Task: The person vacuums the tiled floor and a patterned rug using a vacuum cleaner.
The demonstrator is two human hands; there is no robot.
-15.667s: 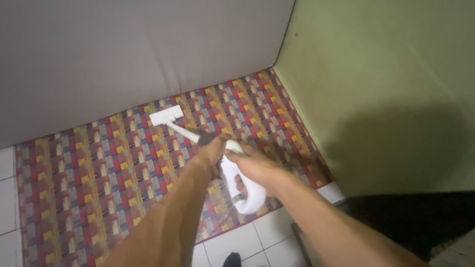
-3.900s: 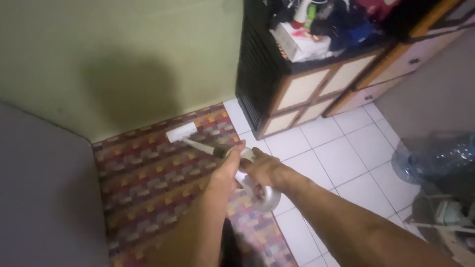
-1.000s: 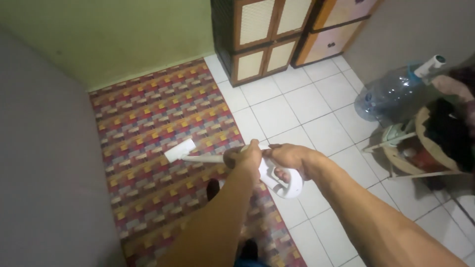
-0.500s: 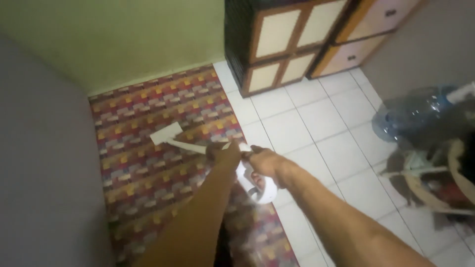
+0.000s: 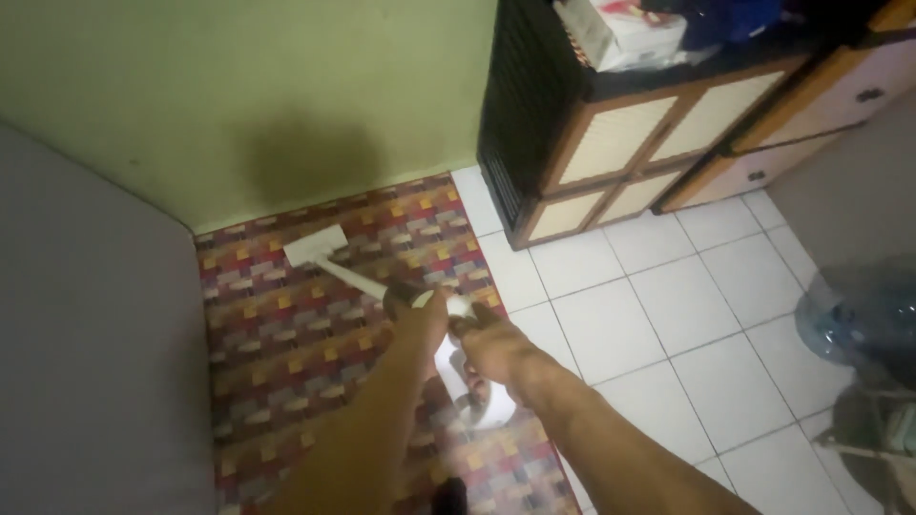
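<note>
While you look down at the floor, both of your hands are closed on a white vacuum [image 5: 420,324]. Your left hand [image 5: 423,315] grips it at the place where the thin tube joins the body, with the fingers wrapped around it. Your right hand [image 5: 489,345] holds the curved handle just behind, and the two hands are almost touching each other. The tube goes forward and to the left, and its flat white head [image 5: 315,246] lies on the rug [image 5: 286,353], near the green wall [image 5: 239,95]. The rug has a pattern of small red, yellow and grey blocks, and it lies between a grey mattress [image 5: 86,362] on the left and the white floor tiles [image 5: 668,324] on the right. A dark cabinet [image 5: 611,143] with pale door panels stands against the wall, well apart from the vacuum. A clear water jug [image 5: 859,324] is at the right edge, blurred.
</note>
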